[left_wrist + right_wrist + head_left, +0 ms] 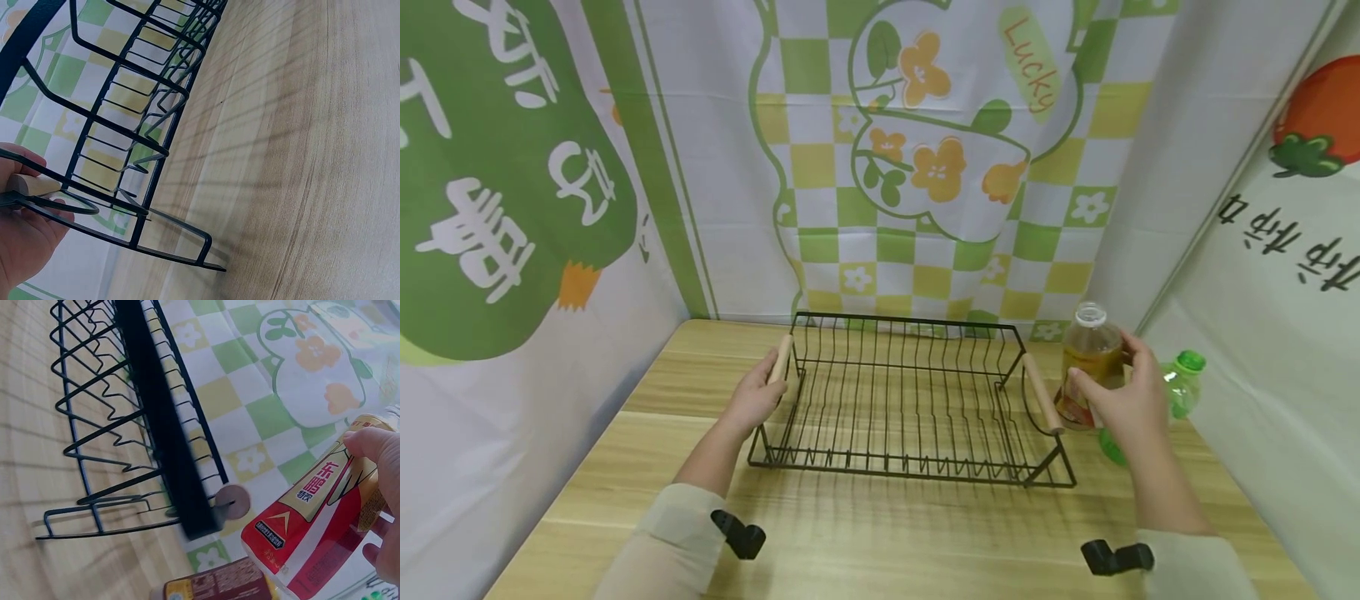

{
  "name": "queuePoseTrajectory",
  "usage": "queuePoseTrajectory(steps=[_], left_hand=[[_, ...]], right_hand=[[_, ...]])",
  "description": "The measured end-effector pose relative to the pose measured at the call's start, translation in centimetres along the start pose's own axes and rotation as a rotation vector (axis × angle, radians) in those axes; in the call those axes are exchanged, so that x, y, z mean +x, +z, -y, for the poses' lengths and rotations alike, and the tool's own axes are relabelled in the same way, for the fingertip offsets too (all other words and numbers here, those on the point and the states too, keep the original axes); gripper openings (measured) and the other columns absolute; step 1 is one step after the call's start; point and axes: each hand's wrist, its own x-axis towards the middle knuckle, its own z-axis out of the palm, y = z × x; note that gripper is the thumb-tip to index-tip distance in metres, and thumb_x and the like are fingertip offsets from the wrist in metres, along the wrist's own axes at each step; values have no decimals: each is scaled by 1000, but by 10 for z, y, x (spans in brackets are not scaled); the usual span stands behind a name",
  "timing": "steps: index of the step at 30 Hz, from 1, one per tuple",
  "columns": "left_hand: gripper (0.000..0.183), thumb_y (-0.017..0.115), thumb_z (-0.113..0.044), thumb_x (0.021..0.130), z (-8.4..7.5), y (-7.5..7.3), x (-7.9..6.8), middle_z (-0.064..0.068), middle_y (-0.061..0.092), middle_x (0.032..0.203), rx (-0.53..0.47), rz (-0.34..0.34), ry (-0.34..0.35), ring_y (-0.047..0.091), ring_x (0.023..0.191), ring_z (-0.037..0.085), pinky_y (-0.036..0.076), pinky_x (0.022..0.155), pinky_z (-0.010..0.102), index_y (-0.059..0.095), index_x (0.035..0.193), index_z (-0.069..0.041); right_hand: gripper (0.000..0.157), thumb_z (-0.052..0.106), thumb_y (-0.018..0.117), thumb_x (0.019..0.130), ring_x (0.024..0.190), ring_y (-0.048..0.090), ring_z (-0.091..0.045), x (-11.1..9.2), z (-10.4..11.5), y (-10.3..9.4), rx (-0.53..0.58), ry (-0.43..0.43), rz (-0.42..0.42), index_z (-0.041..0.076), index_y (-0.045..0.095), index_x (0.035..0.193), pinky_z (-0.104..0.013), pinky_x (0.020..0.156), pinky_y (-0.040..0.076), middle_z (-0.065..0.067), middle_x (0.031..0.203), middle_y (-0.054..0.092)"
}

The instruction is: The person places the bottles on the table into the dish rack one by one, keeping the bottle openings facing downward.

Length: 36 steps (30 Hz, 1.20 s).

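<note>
A black wire dish rack (906, 417) with wooden handles stands on the table. My left hand (756, 396) grips its left handle (781, 360); in the left wrist view, the fingers wrap round the handle's wooden end (34, 185). On the right, my right hand (1127, 396) holds a clear plastic bottle (1092, 337) between thumb and fingers, beside the right handle (1042, 392). The right wrist view shows this bottle's red and gold label (312, 512). Below it there lies in view a second bottle with a brown label (219, 584), partly cut off.
A green plastic bottle (1182, 385) stands to the right, partly hidden behind my right hand. Wood-grain table (850, 542) stretches in front of the rack. A printed cloth (827, 208) hangs behind it, and more cloth hangs on both sides.
</note>
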Motion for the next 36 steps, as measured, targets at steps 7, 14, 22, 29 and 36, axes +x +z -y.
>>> queuePoseTrajectory(steps=[7, 14, 22, 29, 36], left_hand=[[71, 45, -7, 97, 2, 1, 1, 16, 6, 165, -8, -6, -7, 43, 110, 35, 41, 68, 26, 6, 157, -4], [70, 44, -7, 98, 1, 1, 1, 17, 7, 165, 1, -14, -15, 40, 120, 37, 40, 79, 29, 7, 157, -3], [71, 45, -8, 97, 1, 3, 1, 16, 6, 165, -8, -16, -18, 36, 130, 37, 40, 94, 38, 7, 157, -3], [72, 47, -16, 100, 2, 3, 1, 17, 8, 165, 2, 0, -21, 33, 139, 35, 35, 108, 48, 5, 158, -5], [74, 49, -29, 100, -7, -3, 1, 27, 26, 158, 195, -12, -2, 53, 101, 36, 52, 75, 37, 8, 158, -6]], right_hand=[[87, 29, 74, 87, 132, 37, -49, 8, 17, 2, -25, -84, 11, 7, 24, 155, -71, 106, 29, -28, 146, 40], [87, 26, 74, 86, 132, 38, -49, 13, 36, 12, -36, -142, 56, 7, 25, 155, -67, 104, 36, -28, 147, 40], [85, 21, 76, 84, 130, 40, -45, 13, 54, 30, -24, -214, 66, 7, 30, 153, -66, 102, 39, -26, 144, 45], [84, 23, 75, 84, 136, 35, -45, 14, 61, 51, -31, -207, 120, 9, 31, 153, -67, 106, 34, -23, 148, 41], [81, 25, 74, 84, 134, 36, -45, 14, 64, 75, -86, -242, 171, 9, 34, 152, -66, 108, 30, -22, 148, 42]])
